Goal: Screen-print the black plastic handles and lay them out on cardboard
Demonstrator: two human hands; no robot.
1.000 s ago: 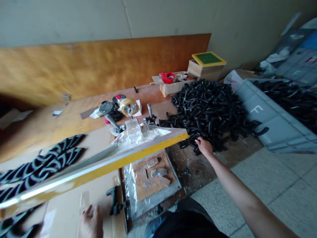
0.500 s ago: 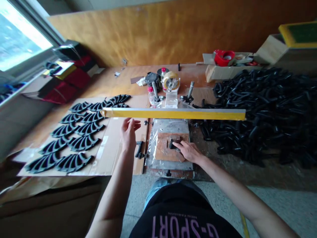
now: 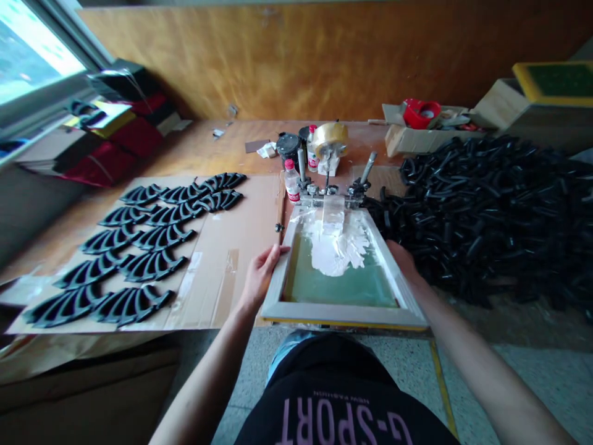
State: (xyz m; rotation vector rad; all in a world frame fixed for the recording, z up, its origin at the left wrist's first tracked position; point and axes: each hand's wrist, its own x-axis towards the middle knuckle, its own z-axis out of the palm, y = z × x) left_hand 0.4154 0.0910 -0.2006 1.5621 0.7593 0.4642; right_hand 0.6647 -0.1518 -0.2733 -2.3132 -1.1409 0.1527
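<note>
A screen-printing frame [image 3: 345,314] lies lowered in front of me, with pale edges and a green mesh [image 3: 343,290]. White ink [image 3: 331,256] is spread over the far half of the mesh. A clear flat blade [image 3: 333,216] hangs from the clamp at the far end. My left hand [image 3: 262,272] is closed at the frame's left edge, its fingertips touching the side. Beyond the right edge is my right hand [image 3: 405,262], its fingers mostly hidden by the frame and blurred. Whatever lies under the frame is hidden.
Curved black plastic pieces [image 3: 134,304] lie in fanned rows on cardboard [image 3: 210,247] at left. A large heap of black pieces [image 3: 491,216] fills the right. Behind the frame stand bottles [image 3: 291,185], metal posts [image 3: 368,167] and a tape roll [image 3: 330,136]. Boxes [image 3: 106,154] sit far left.
The frame has swung down from edge-on and now covers the base plate. My right hand has left the small black piece on the plate and moved right. My left hand has closed at the frame's edge.
</note>
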